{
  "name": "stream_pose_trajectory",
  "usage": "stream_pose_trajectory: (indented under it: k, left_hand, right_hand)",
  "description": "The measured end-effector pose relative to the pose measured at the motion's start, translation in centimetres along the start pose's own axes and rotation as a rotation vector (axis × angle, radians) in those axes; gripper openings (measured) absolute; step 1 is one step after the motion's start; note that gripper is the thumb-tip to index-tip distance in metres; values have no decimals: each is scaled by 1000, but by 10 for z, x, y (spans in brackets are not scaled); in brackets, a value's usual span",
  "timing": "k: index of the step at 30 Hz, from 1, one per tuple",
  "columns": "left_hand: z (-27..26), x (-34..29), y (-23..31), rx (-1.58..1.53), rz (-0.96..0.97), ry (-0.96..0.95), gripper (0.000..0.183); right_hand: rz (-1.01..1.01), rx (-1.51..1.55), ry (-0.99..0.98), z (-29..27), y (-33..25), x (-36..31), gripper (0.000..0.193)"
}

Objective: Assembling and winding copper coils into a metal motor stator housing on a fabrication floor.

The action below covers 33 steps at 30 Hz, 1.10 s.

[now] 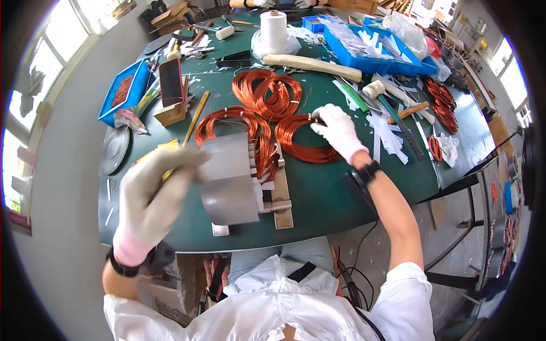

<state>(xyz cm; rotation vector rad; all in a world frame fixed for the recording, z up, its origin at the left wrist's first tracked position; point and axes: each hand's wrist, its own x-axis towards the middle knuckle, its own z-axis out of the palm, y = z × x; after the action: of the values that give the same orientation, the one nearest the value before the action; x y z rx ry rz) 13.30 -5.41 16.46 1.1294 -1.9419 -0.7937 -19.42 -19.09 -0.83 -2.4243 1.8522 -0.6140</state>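
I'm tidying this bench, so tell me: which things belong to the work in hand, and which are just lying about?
Likely in the work:
- copper wire coils, at the right hand
- grey metal cylinder, by the left hand

Apparently lying about:
- propped phone
- round grey disc
- white-headed mallet

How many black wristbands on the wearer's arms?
2: black left wristband, just behind the white-gloved left hand; black right wristband, just behind the white-gloved right hand. Both visible.

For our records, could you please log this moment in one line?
left hand: blurred, at grey cylinder; right hand: at copper coil; white spool: upright
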Motion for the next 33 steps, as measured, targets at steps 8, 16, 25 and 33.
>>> stream_pose_trajectory:
  k: [8,16,25,33]
  left_hand:
    - [38,135,33,296,60,-507,42]
    - [128,226,-10,857,185,-535,40]
    - [144,199,11,39,-444,-459,55]
    - [137,198,-2,152,156,-373,27]
  right_hand:
    - [-170,-36,323,2,1,11,8]
    - [-21,774,349,-108,-12,-7,25]
    - [190,1713,-328,-163,-4,-42,24]
    - [130,1882,-626,-161,-21,-38,38]
